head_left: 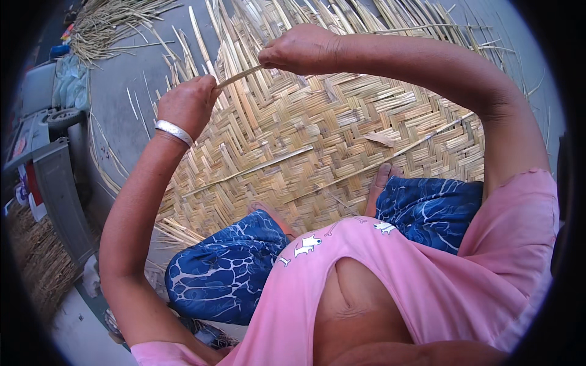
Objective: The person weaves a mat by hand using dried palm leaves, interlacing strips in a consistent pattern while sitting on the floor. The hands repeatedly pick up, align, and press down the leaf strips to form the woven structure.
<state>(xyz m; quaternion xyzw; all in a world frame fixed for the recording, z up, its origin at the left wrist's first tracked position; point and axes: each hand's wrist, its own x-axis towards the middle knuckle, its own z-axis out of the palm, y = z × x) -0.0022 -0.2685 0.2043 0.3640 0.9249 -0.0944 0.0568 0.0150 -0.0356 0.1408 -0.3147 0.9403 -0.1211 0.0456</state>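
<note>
A partly woven mat [287, 131] of split pale-yellow reed or straw strips spreads out under me, with loose strip ends [201, 39] fanning out along its far side. Over its far left part, my left hand [188, 108], with a silver bracelet [175, 131] at the wrist, is closed on one end of a flat strip [239, 76]. The other end is pinched in my right hand [300, 50], farther off and to the right. Between the two hands the strip runs slanted and fairly straight, above the weave. My fingertips are mostly hidden behind the backs of both hands.
My bare feet [379, 183] rest on the mat near my knees. Two loose strips and a dry leaf piece [379, 139] lie across the weave. A heap of straw [116, 27] is at the far left. A wheeled vehicle [52, 143] and bundled stalks [38, 262] stand left.
</note>
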